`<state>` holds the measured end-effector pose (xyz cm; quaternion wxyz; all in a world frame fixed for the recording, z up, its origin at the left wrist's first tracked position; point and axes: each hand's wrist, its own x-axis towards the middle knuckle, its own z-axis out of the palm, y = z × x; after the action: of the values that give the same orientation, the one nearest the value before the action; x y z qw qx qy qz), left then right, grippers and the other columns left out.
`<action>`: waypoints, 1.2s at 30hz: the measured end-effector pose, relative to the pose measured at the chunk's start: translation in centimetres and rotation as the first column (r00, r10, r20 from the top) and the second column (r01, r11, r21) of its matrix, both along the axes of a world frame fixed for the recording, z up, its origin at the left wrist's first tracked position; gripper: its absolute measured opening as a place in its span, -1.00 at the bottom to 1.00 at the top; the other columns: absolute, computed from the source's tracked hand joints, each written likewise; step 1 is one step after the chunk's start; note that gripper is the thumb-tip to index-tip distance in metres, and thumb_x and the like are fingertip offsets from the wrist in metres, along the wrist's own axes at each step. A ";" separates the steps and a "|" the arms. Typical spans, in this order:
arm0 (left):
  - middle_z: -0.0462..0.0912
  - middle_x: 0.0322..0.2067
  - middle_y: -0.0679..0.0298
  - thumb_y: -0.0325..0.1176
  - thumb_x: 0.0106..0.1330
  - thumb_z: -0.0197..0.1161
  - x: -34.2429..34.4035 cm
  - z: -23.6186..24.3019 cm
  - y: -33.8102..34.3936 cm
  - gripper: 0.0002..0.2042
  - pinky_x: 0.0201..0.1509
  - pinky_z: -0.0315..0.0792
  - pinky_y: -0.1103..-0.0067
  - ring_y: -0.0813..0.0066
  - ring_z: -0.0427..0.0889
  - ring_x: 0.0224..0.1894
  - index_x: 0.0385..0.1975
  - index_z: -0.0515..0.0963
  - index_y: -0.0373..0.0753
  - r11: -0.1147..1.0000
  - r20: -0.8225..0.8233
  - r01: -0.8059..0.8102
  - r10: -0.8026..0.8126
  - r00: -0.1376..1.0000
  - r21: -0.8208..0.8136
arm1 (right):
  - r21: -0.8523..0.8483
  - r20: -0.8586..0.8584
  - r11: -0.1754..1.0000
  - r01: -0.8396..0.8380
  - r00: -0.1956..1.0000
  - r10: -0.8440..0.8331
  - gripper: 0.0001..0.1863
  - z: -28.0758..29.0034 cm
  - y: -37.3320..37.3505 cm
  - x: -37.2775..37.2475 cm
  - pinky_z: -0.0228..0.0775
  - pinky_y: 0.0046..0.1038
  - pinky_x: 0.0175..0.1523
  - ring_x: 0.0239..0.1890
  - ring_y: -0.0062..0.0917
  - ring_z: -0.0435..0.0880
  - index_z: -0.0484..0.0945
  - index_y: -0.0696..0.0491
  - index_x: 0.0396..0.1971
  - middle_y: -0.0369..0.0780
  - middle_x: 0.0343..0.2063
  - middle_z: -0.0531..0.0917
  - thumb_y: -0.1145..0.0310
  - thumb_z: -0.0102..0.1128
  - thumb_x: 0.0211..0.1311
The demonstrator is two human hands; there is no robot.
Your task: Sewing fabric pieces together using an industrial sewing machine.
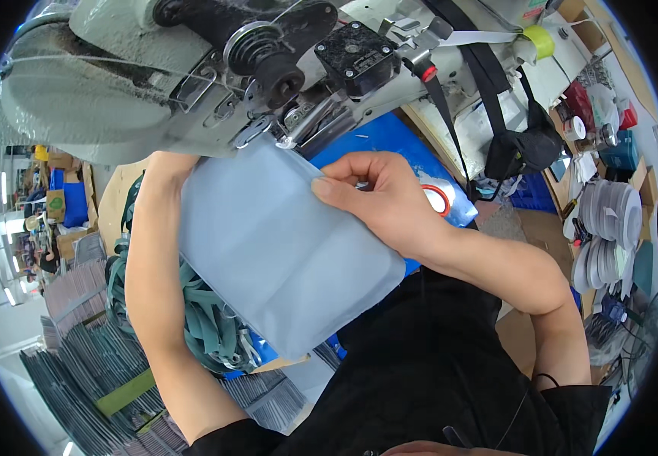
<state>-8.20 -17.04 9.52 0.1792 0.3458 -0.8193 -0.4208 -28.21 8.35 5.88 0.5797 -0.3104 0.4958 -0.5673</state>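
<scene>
A light grey-blue fabric panel [283, 243] with rounded corners lies slanted below the head of a sewing machine [109, 91]. Its far end reaches the metal foot and guide parts [298, 129] of the machine. My right hand [378, 190] pinches the panel's right edge between thumb and fingers, close to those parts. On the panel's left side, my left hand [171, 166] reaches up beneath the machine head, which hides its fingers. I cannot see whether it grips the panel.
Teal straps [219, 327] are heaped on the left, above bundled stacks of panels [86, 365]. A red-rimmed round roll [437, 199] sits on the blue work surface [378, 140]. White tape [469, 38] runs to the machine. Reels [610, 213] stand on the right.
</scene>
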 end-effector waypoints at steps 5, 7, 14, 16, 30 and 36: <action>0.65 0.10 0.22 -0.40 0.35 0.33 -0.3 -0.7 -2.0 -0.60 0.17 0.54 0.43 0.40 0.63 0.06 0.19 0.56 -0.27 0.971 -0.124 -0.027 0.058 0.991 0.238 | -0.090 -0.039 0.994 0.063 0.997 -0.067 -0.76 -0.6 -0.9 0.4 0.42 -0.65 -0.29 -0.40 -0.81 0.55 0.72 0.20 -0.21 -0.37 -0.42 0.67 0.29 0.39 0.38; 0.65 0.09 0.21 -0.39 0.37 0.32 -0.8 -0.9 -2.2 -0.62 0.13 0.58 0.43 0.35 0.67 0.03 0.17 0.54 -0.25 0.946 -0.161 -0.078 0.134 0.978 0.314 | -0.090 -0.058 0.993 0.081 0.995 -0.086 -0.77 -0.4 -1.3 0.4 0.44 -0.62 -0.29 -0.39 -0.78 0.58 0.73 0.20 -0.23 -0.34 -0.43 0.69 0.31 0.39 0.36; 0.66 0.09 0.20 -0.36 0.37 0.32 -1.0 -1.6 -3.0 -0.62 0.13 0.58 0.41 0.31 0.68 0.03 0.17 0.55 -0.27 0.965 -0.055 -0.020 0.006 0.998 -0.262 | -0.082 -0.011 0.992 0.093 0.995 -0.095 -0.77 -0.2 -0.7 0.7 0.50 -0.60 -0.22 -0.34 -0.74 0.63 0.75 0.19 -0.12 -0.30 -0.38 0.73 0.36 0.36 0.35; 0.66 0.09 0.20 -0.35 0.37 0.32 -0.4 -2.1 -2.3 -0.61 0.13 0.57 0.40 0.30 0.68 0.03 0.17 0.55 -0.27 0.905 -0.017 0.015 -0.025 1.000 -0.424 | -0.083 0.036 0.993 0.087 0.996 -0.084 -0.76 -0.3 -0.7 0.3 0.50 -0.60 -0.21 -0.32 -0.74 0.64 0.75 0.20 -0.10 -0.30 -0.38 0.73 0.37 0.36 0.36; 0.51 0.26 -0.10 -0.35 0.27 0.37 -1.2 -3.0 2.8 -0.53 0.36 0.35 0.24 0.02 0.50 0.30 0.17 0.53 -0.36 0.856 -0.143 -0.242 0.197 0.970 -0.457 | -0.129 0.241 0.983 0.130 0.966 -0.096 -0.70 -2.6 -3.2 0.2 0.51 -0.59 -0.09 -0.21 -0.70 0.68 0.70 0.26 -0.08 -0.25 -0.25 0.77 0.33 0.39 0.37; 0.57 0.19 -0.07 -0.46 0.06 0.57 -2.7 -3.4 22.1 -0.57 0.24 0.47 0.30 -0.01 0.61 0.16 -0.06 0.56 -0.32 0.627 -0.145 -0.186 0.117 0.982 -0.757 | -0.165 0.323 0.979 0.117 0.945 -0.058 -0.71 -1.9 -0.8 1.0 0.46 -0.56 -0.08 -0.19 -0.69 0.63 0.68 0.19 -0.03 -0.30 -0.19 0.73 0.44 0.33 0.28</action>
<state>-10.88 5.05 6.09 0.3769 0.2874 -0.8800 -0.0310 -27.24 7.54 4.02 0.5949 -0.2446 0.3560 -0.6779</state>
